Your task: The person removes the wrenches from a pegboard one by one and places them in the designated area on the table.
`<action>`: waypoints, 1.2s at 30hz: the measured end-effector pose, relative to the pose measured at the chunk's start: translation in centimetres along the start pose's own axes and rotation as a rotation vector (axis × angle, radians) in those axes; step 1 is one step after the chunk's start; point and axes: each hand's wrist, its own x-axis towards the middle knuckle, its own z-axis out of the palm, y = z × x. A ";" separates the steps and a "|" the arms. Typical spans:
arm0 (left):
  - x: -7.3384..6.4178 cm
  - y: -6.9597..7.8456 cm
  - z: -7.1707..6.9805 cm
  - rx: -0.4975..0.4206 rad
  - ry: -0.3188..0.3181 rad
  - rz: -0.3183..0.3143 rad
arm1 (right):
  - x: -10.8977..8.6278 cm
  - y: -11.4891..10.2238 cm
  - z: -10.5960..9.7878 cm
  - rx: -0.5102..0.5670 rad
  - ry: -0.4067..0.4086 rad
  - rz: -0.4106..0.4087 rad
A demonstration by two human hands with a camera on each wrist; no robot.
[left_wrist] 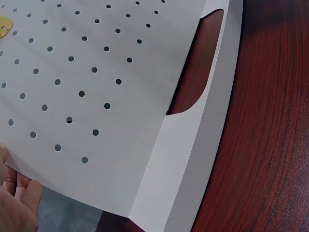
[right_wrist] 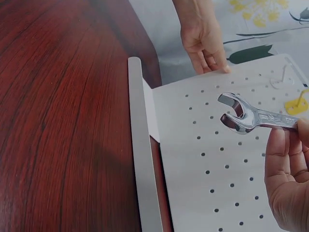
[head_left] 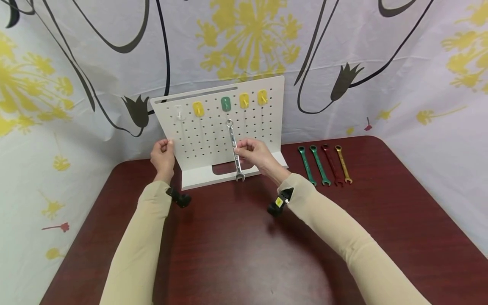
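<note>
A silver combination wrench (head_left: 231,137) is pinched at mid-shaft by my right hand (head_left: 254,153), in front of the white pegboard (head_left: 202,148). Its ring end points up, just below the green hook (head_left: 226,104); its open end hangs down. In the right wrist view the open jaw of the wrench (right_wrist: 244,116) stands apart from the board. My left hand (head_left: 162,157) grips the board's left edge between thumb and curled fingers; some of those fingers are hidden behind it. A clear hook (head_left: 180,113) and several yellow hooks (head_left: 198,109) line the board's upper part.
Right of the board, two green wrenches (head_left: 319,166), a red wrench (head_left: 333,165) and a gold wrench (head_left: 343,165) lie side by side on the dark red table (head_left: 236,250). A patterned curtain (head_left: 324,51) hangs behind. The board's base has a cut-out slot.
</note>
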 end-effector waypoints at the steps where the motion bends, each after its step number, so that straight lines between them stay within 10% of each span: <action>1: 0.0 0.0 0.0 0.002 -0.001 0.000 | -0.1 0.0 -0.2 -0.002 0.003 0.001; 36: 0.0 -0.1 0.2 0.012 0.018 -0.012 | -2.6 1.3 -7.6 0.057 0.126 -0.024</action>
